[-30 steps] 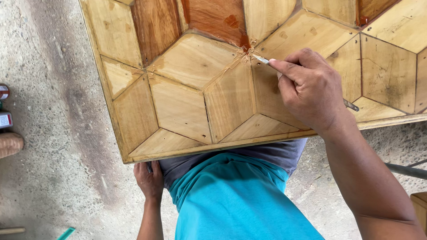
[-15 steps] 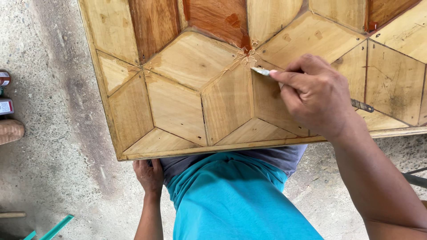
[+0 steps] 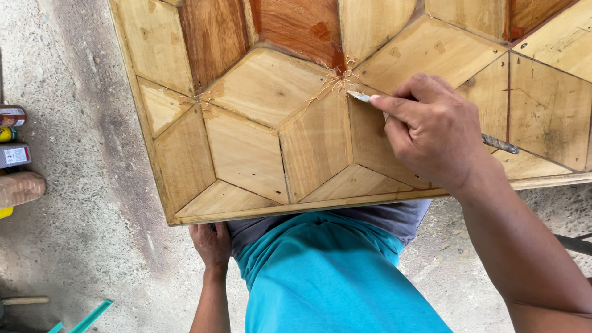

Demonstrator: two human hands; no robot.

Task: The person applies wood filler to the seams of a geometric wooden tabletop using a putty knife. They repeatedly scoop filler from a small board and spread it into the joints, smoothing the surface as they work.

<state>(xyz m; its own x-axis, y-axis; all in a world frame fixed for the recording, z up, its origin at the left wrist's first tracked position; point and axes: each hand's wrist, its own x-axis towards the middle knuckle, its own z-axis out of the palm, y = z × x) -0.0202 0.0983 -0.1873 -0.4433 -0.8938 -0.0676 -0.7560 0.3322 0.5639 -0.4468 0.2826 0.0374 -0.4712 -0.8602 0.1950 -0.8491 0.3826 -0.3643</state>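
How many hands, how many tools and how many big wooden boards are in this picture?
Hands: 2, the right hand and the left hand
Tools: 1, the thin metal tool held in the right hand
Boards: 1, the wooden panel with its pattern of light and reddish pieces
Total: 4

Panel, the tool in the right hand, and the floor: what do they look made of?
Panel: wood, visible grain; pale unfinished-looking pieces set in a geometric pattern, with darker reddish pieces, possibly stained or another species. Tool in the right hand: thin blade and shaft look like dull metal, grey with a slight glint; handle hidden. Floor: looks like bare concrete, grey, rough, speckled.
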